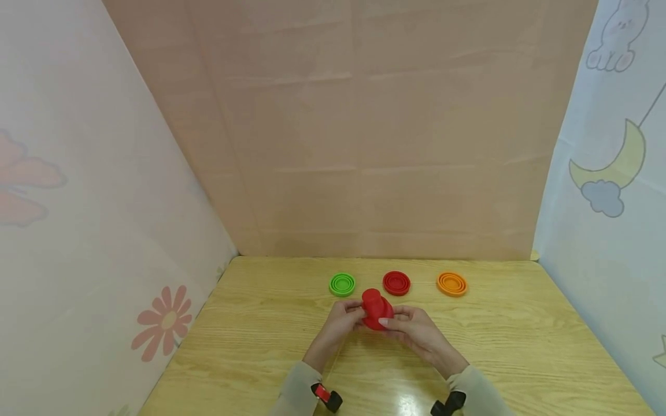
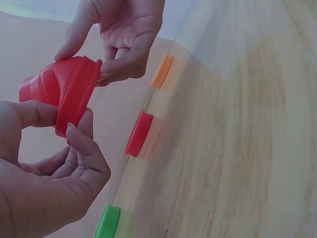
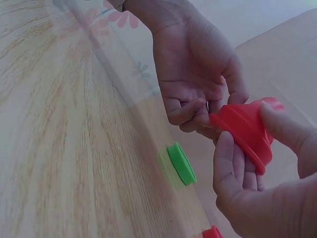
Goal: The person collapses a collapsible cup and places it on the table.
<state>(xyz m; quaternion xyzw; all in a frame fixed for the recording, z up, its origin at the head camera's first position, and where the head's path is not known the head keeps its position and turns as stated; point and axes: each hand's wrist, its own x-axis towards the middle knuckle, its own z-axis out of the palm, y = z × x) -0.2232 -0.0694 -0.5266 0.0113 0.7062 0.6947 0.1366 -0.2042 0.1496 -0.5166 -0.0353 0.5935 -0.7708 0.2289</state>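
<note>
Between both hands, above the table, is a red collapsible silicone cup [image 1: 376, 312], partly unfolded and lopsided, its narrow end pointing away and its wide rim toward me. My left hand [image 1: 341, 323] pinches the rim on the left with thumb and fingers. On the other side my right hand [image 1: 416, 331] grips it, thumb [image 3: 285, 121] on the outer wall and fingers under the rim. The left wrist view shows the cup's folds [image 2: 62, 87] bulging on one side.
Along the back of the wooden table [image 1: 260, 323] lie three flat collapsed cups: a green one [image 1: 342, 284], a red one [image 1: 396, 283] and an orange one [image 1: 451, 284]. Behind them rises a brown paper wall [image 1: 359, 144]. Patterned white sheets [image 1: 119, 190] border both sides.
</note>
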